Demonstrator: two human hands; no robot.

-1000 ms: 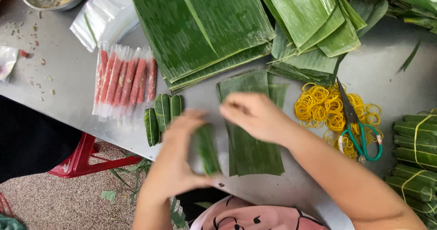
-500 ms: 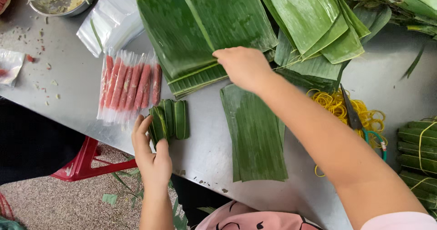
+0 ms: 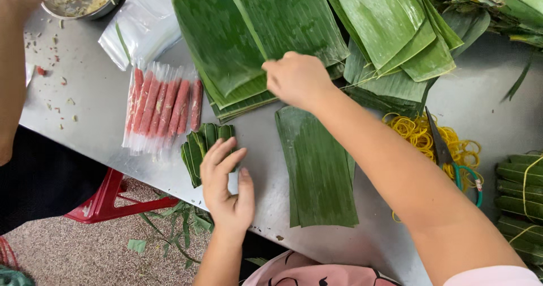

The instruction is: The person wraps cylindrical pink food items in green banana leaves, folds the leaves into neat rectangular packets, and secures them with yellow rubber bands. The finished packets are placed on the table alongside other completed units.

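Note:
My left hand [image 3: 226, 185] rests open on the steel table, its fingertips touching a row of small leaf-wrapped rolls [image 3: 205, 144] near the front edge. My right hand [image 3: 298, 80] reaches forward and pinches the edge of the top banana leaf on a stack of cut leaves [image 3: 249, 37]. A single leaf strip [image 3: 318, 167] lies flat in front of me, between my two arms. To the left of the rolls sits a clear plastic packet of pink sausage sticks [image 3: 161, 108].
Yellow rubber bands [image 3: 416, 134] and green-handled scissors [image 3: 449, 156] lie at right, beside bundles of tied wrapped rolls [image 3: 523, 198]. More leaves [image 3: 396, 31] are piled at the back. Clear bags [image 3: 141, 28], a metal bowl [image 3: 85, 0] and another person's arm [image 3: 14, 54] are at far left. A red stool [image 3: 102, 204] stands below.
My left hand set a wrapped roll down with the others and now lies open beside them. My right hand moved from the flat leaf strip forward to the leaf stack.

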